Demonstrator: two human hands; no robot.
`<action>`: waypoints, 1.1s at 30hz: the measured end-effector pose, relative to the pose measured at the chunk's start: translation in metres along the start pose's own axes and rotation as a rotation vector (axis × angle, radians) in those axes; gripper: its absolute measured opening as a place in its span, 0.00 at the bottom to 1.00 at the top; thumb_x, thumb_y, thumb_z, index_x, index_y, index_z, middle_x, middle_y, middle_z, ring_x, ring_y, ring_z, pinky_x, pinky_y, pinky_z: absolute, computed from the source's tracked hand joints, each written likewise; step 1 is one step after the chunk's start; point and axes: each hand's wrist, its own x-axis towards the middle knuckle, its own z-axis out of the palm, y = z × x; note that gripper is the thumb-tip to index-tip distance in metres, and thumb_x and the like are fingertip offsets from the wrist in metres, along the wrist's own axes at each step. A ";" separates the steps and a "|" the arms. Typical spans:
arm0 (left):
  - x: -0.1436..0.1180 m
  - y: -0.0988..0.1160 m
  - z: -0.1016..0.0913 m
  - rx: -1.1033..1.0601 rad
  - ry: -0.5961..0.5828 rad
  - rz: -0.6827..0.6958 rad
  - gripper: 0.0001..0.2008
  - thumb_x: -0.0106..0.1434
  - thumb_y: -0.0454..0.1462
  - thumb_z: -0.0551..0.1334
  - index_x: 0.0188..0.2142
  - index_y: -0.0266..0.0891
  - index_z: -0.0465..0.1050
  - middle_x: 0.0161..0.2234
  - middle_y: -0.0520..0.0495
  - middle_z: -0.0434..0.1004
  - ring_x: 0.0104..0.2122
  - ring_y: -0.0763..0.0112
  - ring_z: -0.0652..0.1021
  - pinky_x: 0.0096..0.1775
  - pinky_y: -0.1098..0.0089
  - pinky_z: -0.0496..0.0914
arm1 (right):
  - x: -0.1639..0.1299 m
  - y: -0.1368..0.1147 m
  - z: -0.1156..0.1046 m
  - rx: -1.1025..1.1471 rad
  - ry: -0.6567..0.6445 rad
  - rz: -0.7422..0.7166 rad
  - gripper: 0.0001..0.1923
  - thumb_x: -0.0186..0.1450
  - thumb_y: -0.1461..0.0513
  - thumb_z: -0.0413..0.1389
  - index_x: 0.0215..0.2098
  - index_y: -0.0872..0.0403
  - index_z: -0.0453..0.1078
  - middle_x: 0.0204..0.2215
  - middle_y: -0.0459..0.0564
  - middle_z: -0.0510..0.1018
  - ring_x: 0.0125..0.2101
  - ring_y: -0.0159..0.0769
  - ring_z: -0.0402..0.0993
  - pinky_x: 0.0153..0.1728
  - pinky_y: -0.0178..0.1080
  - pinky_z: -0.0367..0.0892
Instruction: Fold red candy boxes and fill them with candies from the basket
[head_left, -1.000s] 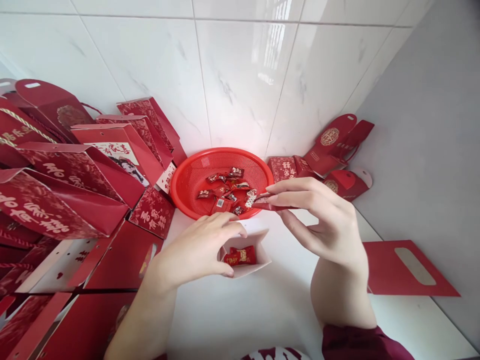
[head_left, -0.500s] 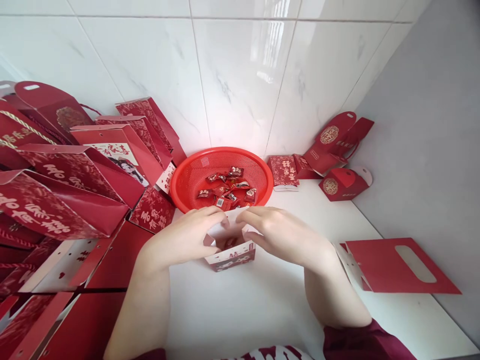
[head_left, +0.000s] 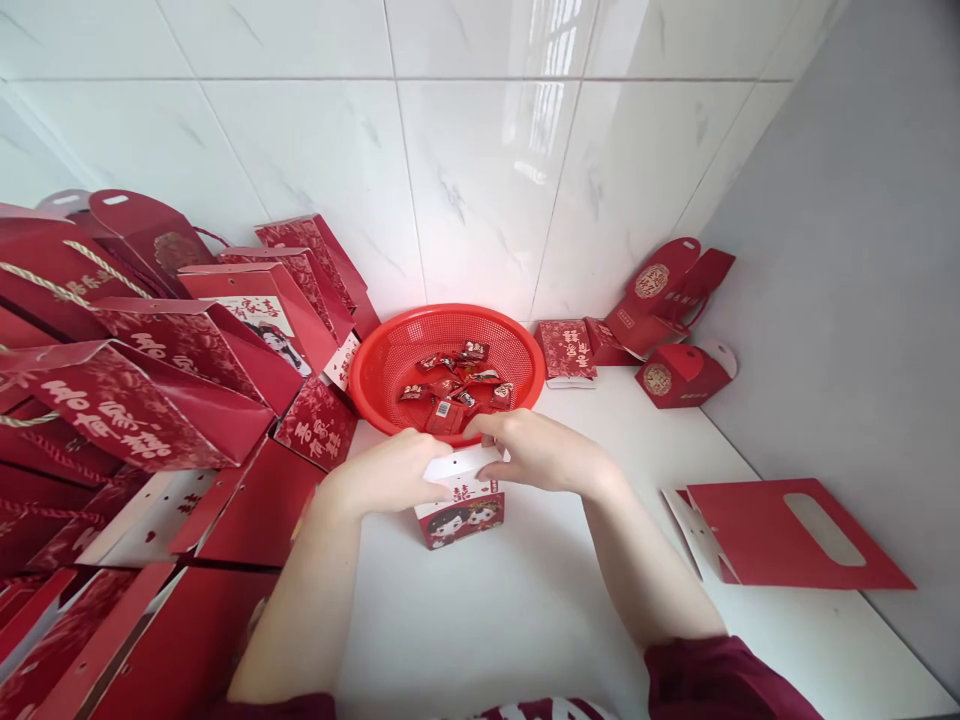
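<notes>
Right now both hands meet over a small box (head_left: 461,510) standing on the white counter (head_left: 525,600), just in front of the red basket (head_left: 390,345). The left hand (head_left: 394,472) curls round the box's left upper edge, fingers bent and closed onto the white top flap (head_left: 459,464). The right hand (head_left: 541,452) comes in from the other side, its fingers pressed down on the same flap, thumb hidden under the palm. Both hands grip the box top; neither is spread open. The box stands upright, its red front with two cartoon figures facing the camera, its white flaps folded across the top between the fingertips.

Behind the hands the basket sits against the tiled wall (head_left: 480,180), touching it or nearly so, with wrapped candies (head_left: 454,385) lying loose in its bottom. To the left a heap of red gift bags (head_left: 150,370) leans in tilted rows, some with rope handles, and flat unfolded cartons (head_left: 247,510) lie below them on the counter. To the right of the basket stand a few closed boxes (head_left: 568,350), and further right a handled box (head_left: 679,375) rests near the corner. A flat red blank (head_left: 787,535) with a cut-out slot lies well apart on the right, near the grey side wall (head_left: 862,300).
</notes>
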 end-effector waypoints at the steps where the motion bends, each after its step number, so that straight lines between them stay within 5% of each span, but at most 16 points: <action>1: 0.001 -0.001 0.002 0.016 -0.023 -0.004 0.05 0.52 0.40 0.65 0.28 0.42 0.73 0.26 0.51 0.77 0.25 0.66 0.75 0.26 0.72 0.58 | 0.001 0.000 0.001 0.002 0.007 0.005 0.14 0.58 0.68 0.63 0.41 0.53 0.69 0.31 0.45 0.76 0.28 0.32 0.70 0.27 0.34 0.61; 12: 0.004 -0.013 0.029 -0.184 0.023 0.000 0.12 0.52 0.44 0.66 0.33 0.40 0.77 0.29 0.50 0.78 0.30 0.65 0.75 0.27 0.72 0.60 | -0.011 0.010 0.027 0.166 0.078 0.043 0.05 0.60 0.66 0.61 0.36 0.54 0.75 0.29 0.46 0.78 0.28 0.32 0.70 0.29 0.34 0.62; 17: -0.002 -0.017 0.049 -0.303 0.133 0.021 0.18 0.53 0.47 0.67 0.40 0.38 0.74 0.37 0.47 0.79 0.37 0.62 0.78 0.34 0.71 0.68 | -0.027 0.021 0.043 0.354 0.120 0.052 0.11 0.62 0.58 0.62 0.42 0.54 0.76 0.32 0.47 0.80 0.31 0.33 0.72 0.35 0.37 0.66; 20: -0.003 -0.025 0.072 -0.558 0.371 0.070 0.24 0.57 0.48 0.66 0.49 0.40 0.68 0.43 0.45 0.78 0.41 0.63 0.78 0.40 0.69 0.72 | -0.035 0.024 0.056 0.508 0.205 0.104 0.23 0.60 0.52 0.63 0.50 0.55 0.72 0.35 0.49 0.79 0.32 0.34 0.72 0.34 0.37 0.68; 23: -0.001 -0.036 0.099 -0.764 0.643 0.102 0.20 0.62 0.50 0.61 0.47 0.40 0.67 0.43 0.44 0.77 0.41 0.63 0.78 0.42 0.68 0.72 | -0.038 0.024 0.074 0.630 0.378 0.199 0.30 0.61 0.50 0.62 0.55 0.58 0.68 0.33 0.50 0.79 0.30 0.34 0.72 0.32 0.37 0.68; 28: -0.005 -0.048 0.123 -0.759 0.760 0.147 0.16 0.66 0.49 0.59 0.37 0.37 0.70 0.33 0.47 0.75 0.35 0.65 0.75 0.37 0.69 0.69 | -0.042 0.017 0.102 0.605 0.534 0.187 0.18 0.67 0.50 0.55 0.37 0.58 0.73 0.30 0.50 0.76 0.30 0.34 0.70 0.31 0.36 0.65; 33: -0.011 -0.052 0.120 -0.759 0.767 0.282 0.13 0.67 0.45 0.58 0.46 0.39 0.71 0.36 0.47 0.77 0.37 0.67 0.77 0.40 0.70 0.70 | -0.052 0.012 0.113 0.479 0.595 0.058 0.14 0.69 0.56 0.53 0.49 0.52 0.72 0.36 0.50 0.77 0.33 0.35 0.70 0.35 0.37 0.67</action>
